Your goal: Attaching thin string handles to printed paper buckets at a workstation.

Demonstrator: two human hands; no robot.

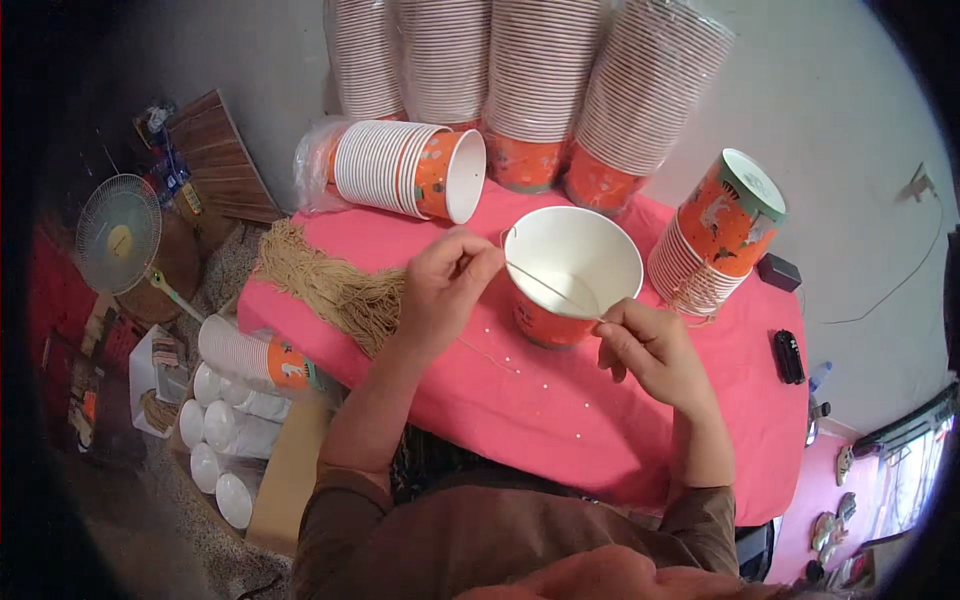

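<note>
An orange paper bucket with a white inside (575, 245) stands upright, mouth up, on the pink-covered table. A thin tan cord (545, 284) runs across its mouth between my two hands. My left hand (452, 285) pinches one end of the cord near the bucket's left rim. At the lower right rim, the fingers of my right hand (648, 350) are closed on the cord's other end. A bundle of tan cords (335, 290) lies on the table left of my left hand. Several small white specks (545, 386) dot the cloth in front of the bucket.
Tall wrapped stacks of buckets (545, 80) stand at the back. One stack lies on its side (385, 168). Upside-down stacked buckets (715, 235) with cords stand right, near a black box (778, 272) and black object (788, 357). A carton of buckets (285, 480) sits lower left.
</note>
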